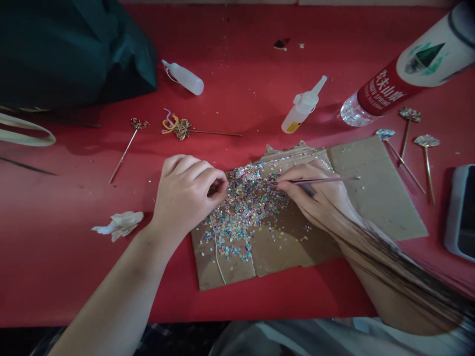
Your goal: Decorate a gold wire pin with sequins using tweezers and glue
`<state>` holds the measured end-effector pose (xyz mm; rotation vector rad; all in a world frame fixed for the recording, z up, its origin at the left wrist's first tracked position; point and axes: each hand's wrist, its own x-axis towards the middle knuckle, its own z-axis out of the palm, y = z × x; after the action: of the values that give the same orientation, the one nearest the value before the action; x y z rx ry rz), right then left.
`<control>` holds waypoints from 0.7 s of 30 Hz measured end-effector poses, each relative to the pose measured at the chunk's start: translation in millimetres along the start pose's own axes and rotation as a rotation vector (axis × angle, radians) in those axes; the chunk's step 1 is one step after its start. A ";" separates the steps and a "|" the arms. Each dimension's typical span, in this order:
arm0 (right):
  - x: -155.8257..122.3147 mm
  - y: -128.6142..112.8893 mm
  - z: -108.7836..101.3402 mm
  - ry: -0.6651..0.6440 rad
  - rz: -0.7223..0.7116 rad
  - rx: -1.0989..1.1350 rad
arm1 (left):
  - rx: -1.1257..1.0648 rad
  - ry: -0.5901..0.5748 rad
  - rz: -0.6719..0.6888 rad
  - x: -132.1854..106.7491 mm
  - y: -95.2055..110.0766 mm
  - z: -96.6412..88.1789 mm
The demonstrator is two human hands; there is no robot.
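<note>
Curled at the left end of the chip pile, my left hand [193, 185] is closed in a pinch. Just past its fingertips shows the glittery flower-shaped head of a hairpin [245, 172], its stem hidden by the fingers. My right hand [315, 188] grips slim metal tweezers [326, 179] between thumb and fingers, their tip reaching left toward the ornament. Beneath both hands, many small coloured shiny chips [241, 217] lie heaped on a flattened piece of brown cardboard [382, 193]. A white thread [218, 252] lies across the cardboard's left part.
Finished-looking hairpins [426, 143] lie at right, others [182, 129] at back left. Two glue bottles [299, 111], [187, 79] rest behind. A water bottle [386, 91], phone [462, 212], crumpled tissue [120, 225] and dark green bag [111, 54] surround the red tabletop [178, 287].
</note>
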<state>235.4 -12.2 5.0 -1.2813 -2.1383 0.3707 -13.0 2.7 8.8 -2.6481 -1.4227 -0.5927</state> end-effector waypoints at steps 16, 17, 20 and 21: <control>0.6 -3.1 -3.0 -0.010 0.004 0.043 | 0.018 -0.003 0.002 0.3 0.9 -1.1; 0.9 -3.0 -3.0 -0.033 -0.023 0.045 | 0.020 0.001 0.003 0.3 0.8 -1.1; 1.5 -2.1 -3.6 -0.061 -0.052 0.042 | 0.025 0.007 0.006 0.0 0.5 -0.9; 1.6 -1.7 -3.9 -0.043 -0.036 0.043 | 0.026 0.010 0.007 -0.2 0.4 -0.8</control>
<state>236.1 -11.9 9.4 -1.2191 -2.1745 0.4300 -13.0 2.2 9.5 -2.6254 -1.4082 -0.5817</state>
